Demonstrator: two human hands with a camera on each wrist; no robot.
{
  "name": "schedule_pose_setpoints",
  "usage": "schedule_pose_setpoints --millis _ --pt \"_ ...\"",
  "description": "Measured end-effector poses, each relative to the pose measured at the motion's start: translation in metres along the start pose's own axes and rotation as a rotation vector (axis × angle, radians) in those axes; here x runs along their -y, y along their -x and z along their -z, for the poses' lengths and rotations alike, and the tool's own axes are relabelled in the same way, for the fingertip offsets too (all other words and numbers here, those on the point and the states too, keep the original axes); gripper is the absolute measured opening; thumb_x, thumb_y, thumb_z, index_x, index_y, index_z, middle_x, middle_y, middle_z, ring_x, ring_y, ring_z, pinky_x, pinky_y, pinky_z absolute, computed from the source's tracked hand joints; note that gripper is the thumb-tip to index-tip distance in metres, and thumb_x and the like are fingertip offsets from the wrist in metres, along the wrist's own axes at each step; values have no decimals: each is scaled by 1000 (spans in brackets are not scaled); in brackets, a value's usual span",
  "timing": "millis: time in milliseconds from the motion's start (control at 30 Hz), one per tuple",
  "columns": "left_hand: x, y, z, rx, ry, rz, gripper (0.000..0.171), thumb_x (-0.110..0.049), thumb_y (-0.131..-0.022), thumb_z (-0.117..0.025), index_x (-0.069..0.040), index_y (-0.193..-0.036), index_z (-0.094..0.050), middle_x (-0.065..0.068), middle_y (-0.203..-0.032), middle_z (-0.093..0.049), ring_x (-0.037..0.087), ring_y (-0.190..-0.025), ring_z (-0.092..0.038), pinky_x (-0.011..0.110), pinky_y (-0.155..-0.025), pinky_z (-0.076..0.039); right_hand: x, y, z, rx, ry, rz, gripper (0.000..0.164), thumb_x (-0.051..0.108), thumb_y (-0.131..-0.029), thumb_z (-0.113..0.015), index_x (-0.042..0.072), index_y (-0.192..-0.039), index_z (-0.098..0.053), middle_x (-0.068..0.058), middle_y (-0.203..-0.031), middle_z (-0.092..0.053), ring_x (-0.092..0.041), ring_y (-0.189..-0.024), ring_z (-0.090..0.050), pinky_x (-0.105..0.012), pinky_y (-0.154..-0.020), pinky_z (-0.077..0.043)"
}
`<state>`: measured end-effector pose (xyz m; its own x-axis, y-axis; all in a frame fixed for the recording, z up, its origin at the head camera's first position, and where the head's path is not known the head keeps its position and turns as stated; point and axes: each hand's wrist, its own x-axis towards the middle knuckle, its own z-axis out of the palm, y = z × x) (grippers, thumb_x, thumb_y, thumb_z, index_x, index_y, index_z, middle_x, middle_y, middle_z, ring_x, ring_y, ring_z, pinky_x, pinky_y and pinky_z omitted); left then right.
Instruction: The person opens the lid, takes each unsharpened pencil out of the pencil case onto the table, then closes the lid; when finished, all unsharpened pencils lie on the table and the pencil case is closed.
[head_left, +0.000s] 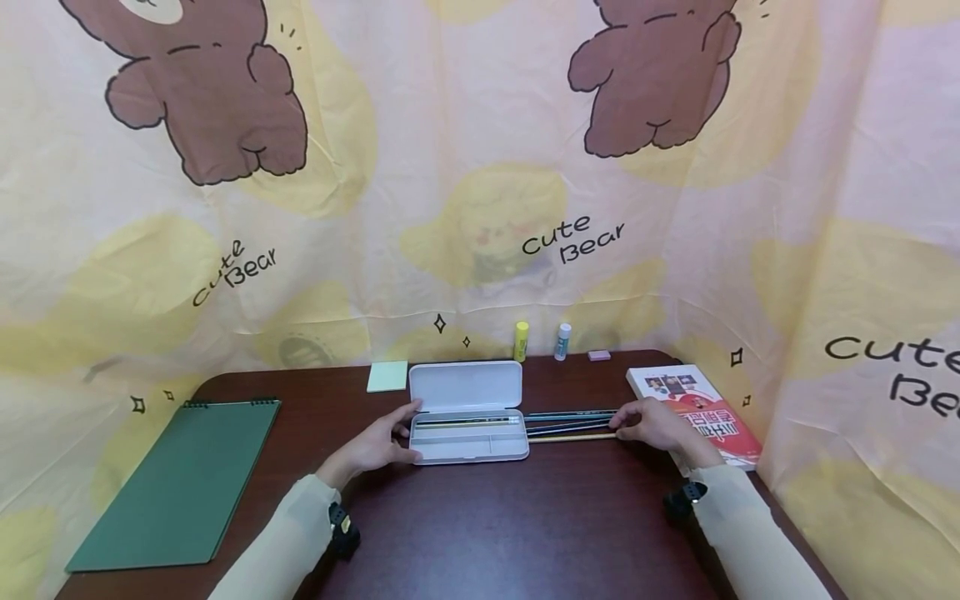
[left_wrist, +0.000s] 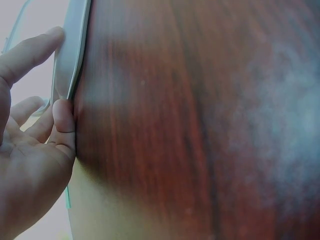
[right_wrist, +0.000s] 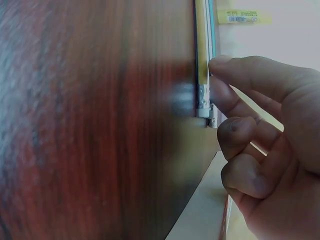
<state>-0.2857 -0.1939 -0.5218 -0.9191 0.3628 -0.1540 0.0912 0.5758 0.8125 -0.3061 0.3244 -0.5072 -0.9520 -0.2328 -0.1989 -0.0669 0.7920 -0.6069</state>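
Note:
In the head view my left hand (head_left: 378,442) holds the left end of an open white pencil case (head_left: 468,450), thumb at its front corner and fingers toward the hinge. The left wrist view has the thumb and fingers on the case's edge (left_wrist: 72,45). A pencil (head_left: 465,422) lies in the case's long compartment. Several pencils, some dark and one yellow (head_left: 573,437), lie side by side on the table right of the case. My right hand (head_left: 648,423) pinches at their right ends, fingertips beside the yellow pencil's eraser end (right_wrist: 203,102) in the right wrist view.
A red-and-white book (head_left: 701,408) lies just beyond the right hand. Along the back are a pale green note pad (head_left: 387,376), a yellow stick (head_left: 521,342), a glue stick (head_left: 562,342) and a pink eraser (head_left: 599,356). A green spiral pad (head_left: 180,483) lies at left.

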Motion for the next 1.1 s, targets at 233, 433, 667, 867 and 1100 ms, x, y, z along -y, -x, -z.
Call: schedule_pose_setpoints --millis 233,433,667,867,1100 --pt "0 0 0 3 1 3 96 -22 -77 -86 -29 -157 -32 3 -146 -49 23 -113 -50 32 -85 -44 13 -3 0 -14 -19 17 17 21 -90 -73 16 -105 -75 0 -99 -71 -20 -90 -56 -34 -77 -44" --pt "-1 1 1 5 0 9 96 -23 -77 -86 -28 -156 -33 3 -145 -50 22 -113 -51 33 -85 -44 33 -11 -8 -47 2 131 16 20 -91 -72 13 -106 -76 0 -97 -73 -18 -87 -58 -32 -78 -46" --pt "-2 1 1 7 -3 4 95 -23 -78 -86 -29 -156 -33 7 -141 -50 23 -113 -51 33 -85 -44 60 -22 -23 -38 -2 155 18 22 -92 -72 16 -108 -75 4 -98 -72 -18 -91 -59 -36 -85 -47" --pt "-1 0 1 7 -2 6 95 -24 -77 -87 -29 -156 -33 9 -137 -52 23 -112 -50 33 -83 -44 81 -27 -36 -35 -3 175 18 24 -93 -71 18 -109 -75 5 -102 -72 -19 -97 -58 -43 -92 -47" --pt "-1 1 2 10 -2 -4 95 -24 -78 -86 -28 -156 -33 9 -137 -52 23 -112 -50 33 -83 -44 100 -32 -50 -23 -31 185 20 25 -92 -72 19 -111 -75 5 -107 -72 -18 -100 -59 -46 -95 -48"
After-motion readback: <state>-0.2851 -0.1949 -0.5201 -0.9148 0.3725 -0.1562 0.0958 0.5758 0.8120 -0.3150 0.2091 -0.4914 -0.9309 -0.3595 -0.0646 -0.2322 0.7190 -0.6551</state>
